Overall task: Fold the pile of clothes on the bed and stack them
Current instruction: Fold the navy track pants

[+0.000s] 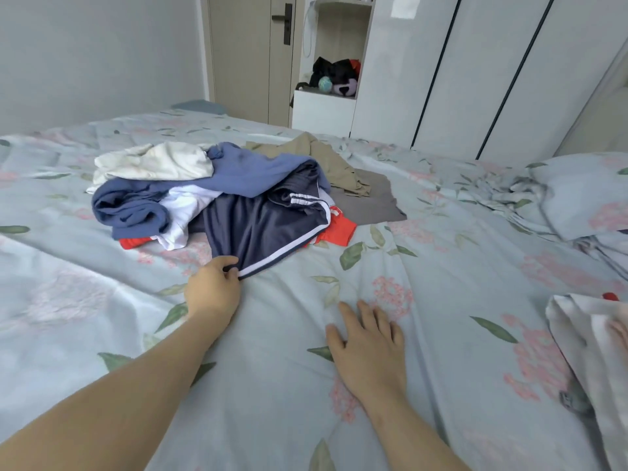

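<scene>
Clothes lie in a loose heap at the middle of the bed, and the left hand reaches their near edge. Its fingers are curled and pinch the white-trimmed hem of the navy shorts, which spill forward from the heap. The right hand rests palm down on the floral sheet nearer the camera, fingers spread and holding nothing, apart from the heap.

A red garment shows under the shorts. A white top and a blue garment lie behind them, with a cream piece on the far left. A khaki garment and a grey one spread to the right. A pillow lies at the right edge, and pale patterned fabric sits below it. Beyond the bed stand a wardrobe, a shelf with a plush toy and a door.
</scene>
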